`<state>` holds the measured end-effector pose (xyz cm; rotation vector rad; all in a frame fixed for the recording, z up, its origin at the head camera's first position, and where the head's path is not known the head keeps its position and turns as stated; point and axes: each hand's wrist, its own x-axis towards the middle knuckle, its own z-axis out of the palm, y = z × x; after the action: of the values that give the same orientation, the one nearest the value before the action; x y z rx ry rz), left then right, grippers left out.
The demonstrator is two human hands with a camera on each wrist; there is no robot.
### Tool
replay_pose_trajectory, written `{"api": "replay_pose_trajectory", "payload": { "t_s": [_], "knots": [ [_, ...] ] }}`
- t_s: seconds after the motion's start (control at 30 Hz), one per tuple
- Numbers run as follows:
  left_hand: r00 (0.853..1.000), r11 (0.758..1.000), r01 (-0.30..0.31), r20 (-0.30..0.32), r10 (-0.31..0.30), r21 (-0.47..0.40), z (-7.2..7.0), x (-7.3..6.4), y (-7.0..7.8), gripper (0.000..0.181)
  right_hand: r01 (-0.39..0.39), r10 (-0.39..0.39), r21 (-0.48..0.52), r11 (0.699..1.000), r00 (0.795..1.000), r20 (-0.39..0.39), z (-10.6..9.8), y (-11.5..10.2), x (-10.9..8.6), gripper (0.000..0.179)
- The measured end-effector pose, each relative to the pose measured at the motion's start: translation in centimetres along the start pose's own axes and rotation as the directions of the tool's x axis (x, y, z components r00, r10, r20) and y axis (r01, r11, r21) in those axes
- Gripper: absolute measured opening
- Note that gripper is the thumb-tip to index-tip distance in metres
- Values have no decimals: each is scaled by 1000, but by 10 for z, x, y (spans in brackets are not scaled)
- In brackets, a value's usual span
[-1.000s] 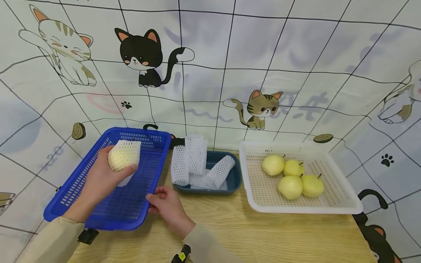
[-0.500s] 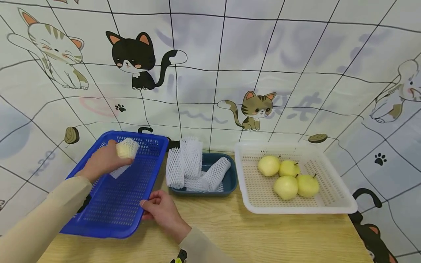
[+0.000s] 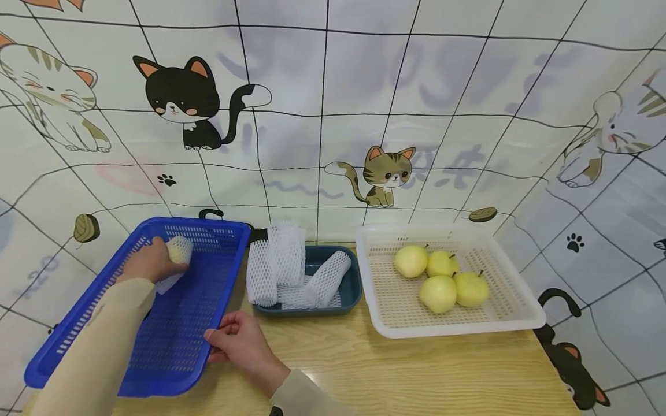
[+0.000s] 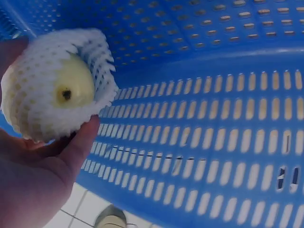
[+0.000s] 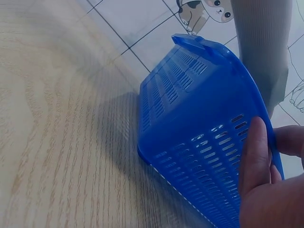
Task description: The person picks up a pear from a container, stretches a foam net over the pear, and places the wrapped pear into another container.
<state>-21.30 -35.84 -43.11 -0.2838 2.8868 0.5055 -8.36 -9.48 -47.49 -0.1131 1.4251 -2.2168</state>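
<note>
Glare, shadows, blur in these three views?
Head: bright, with a faint glare spot on the pale wood-grain tabletop; left wrist: dimmer, slightly soft on the pale round fruit in white foam netting; right wrist: hazy, bluish, a soft shadow beside the blue perforated plastic basket.

From above, the head view looked forward and down across the bench (image 3: 395,375); the left wrist view faced closely into the blue basket (image 4: 204,64), the right wrist view its outer wall (image 5: 213,95), the basket appearing in all three.
</note>
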Motion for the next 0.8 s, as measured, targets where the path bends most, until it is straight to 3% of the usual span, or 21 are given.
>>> {"api": "replay_pose_trajectory", "payload": {
  "t_s": [0.13, 0.27, 0.53, 0.7, 0.8],
  "knots": [
    [998, 999, 46, -32, -46, -10, 10, 3, -9, 100, 0, 0, 2, 1000, 1000, -5, 1, 3, 0, 19],
    [995, 995, 94, -37, -94, -22, 18, 5, -6, 99, 1, 0, 6, 1000, 1000, -11, 0, 4, 0, 20],
    [990, 995, 98, -102, -96, 21, 22, -6, 2, 88, 0, 0, 9, 1000, 1000, -14, 0, 4, -1, 19],
    [990, 991, 133, -49, -131, 29, 18, -14, 6, 104, -4, 4, 11, 1000, 1000, -10, 1, 3, -2, 19],
    [992, 992, 123, -19, -122, 29, 14, -18, 8, 109, 7, -7, -17, 1000, 1000, -21, 1, 2, -3, 21]
  ]
}}
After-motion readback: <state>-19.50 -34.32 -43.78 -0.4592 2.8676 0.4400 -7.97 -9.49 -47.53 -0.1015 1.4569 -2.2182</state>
